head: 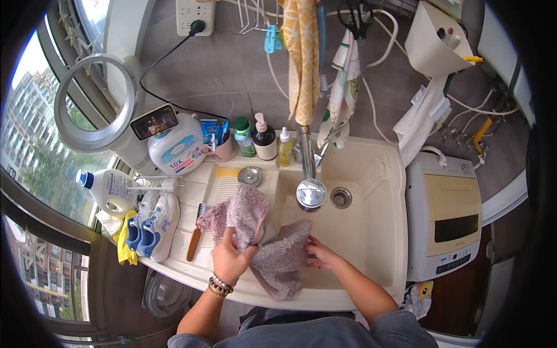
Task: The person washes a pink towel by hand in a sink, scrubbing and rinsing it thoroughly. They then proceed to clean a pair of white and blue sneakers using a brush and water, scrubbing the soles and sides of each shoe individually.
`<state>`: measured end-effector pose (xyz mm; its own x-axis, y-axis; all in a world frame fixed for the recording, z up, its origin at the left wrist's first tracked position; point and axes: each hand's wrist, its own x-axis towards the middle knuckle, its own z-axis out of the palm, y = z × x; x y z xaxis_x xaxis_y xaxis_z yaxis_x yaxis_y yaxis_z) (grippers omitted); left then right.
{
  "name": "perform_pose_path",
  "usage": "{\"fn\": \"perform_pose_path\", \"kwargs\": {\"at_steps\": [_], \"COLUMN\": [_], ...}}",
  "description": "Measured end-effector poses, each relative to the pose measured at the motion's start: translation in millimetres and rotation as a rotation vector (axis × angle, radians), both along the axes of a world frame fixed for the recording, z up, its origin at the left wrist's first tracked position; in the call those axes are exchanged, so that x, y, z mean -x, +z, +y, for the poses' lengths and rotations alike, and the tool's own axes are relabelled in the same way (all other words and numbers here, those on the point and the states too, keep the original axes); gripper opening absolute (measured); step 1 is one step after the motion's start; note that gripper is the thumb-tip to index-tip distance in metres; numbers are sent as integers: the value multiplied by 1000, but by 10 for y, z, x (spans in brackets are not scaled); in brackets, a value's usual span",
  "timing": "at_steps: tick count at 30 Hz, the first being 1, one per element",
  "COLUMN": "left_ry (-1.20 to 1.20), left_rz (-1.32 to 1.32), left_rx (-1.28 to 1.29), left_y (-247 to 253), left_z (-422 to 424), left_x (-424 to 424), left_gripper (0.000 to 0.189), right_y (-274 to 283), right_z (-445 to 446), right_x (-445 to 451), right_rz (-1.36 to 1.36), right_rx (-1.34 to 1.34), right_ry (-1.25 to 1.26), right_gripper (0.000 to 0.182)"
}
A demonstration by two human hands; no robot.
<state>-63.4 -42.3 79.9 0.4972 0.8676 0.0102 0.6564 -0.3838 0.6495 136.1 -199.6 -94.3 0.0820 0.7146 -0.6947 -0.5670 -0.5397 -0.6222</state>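
A fluffy pinkish-grey cloth lies bunched over the ribbed washboard part of the laundry sink and hangs over the divider and front rim. My left hand is shut on the cloth near its middle, thumb on top. At the cloth's right edge, my right hand has its fingers slightly spread against the fabric; whether they pinch it is hard to tell. Left of the cloth is a scrub brush with a wooden handle. The chrome faucet stands above the basin, beside the drain.
Behind the washboard stand a detergent jug, a pink mug, a pump bottle and a metal lid. White-and-blue sneakers sit at the left. Towels hang above the faucet. A small washing machine is at the right.
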Motion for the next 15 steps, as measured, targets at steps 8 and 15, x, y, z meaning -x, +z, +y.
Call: {"fn": "perform_pose_path", "kwargs": {"at_steps": [8,15], "left_ry": [-354,-685], "left_rz": [135,-90], "left_rx": [-27,341], "left_y": [-296,-793], "left_z": [-464,-827], "left_x": [-446,-549], "left_gripper": [50,37], "right_y": [-7,-242], "right_z": [253,640], "right_x": [-212,-1025], "right_rz": [-219,-960], "right_rx": [217,-193], "right_ry": [-34,-147], "right_gripper": [45,29]}}
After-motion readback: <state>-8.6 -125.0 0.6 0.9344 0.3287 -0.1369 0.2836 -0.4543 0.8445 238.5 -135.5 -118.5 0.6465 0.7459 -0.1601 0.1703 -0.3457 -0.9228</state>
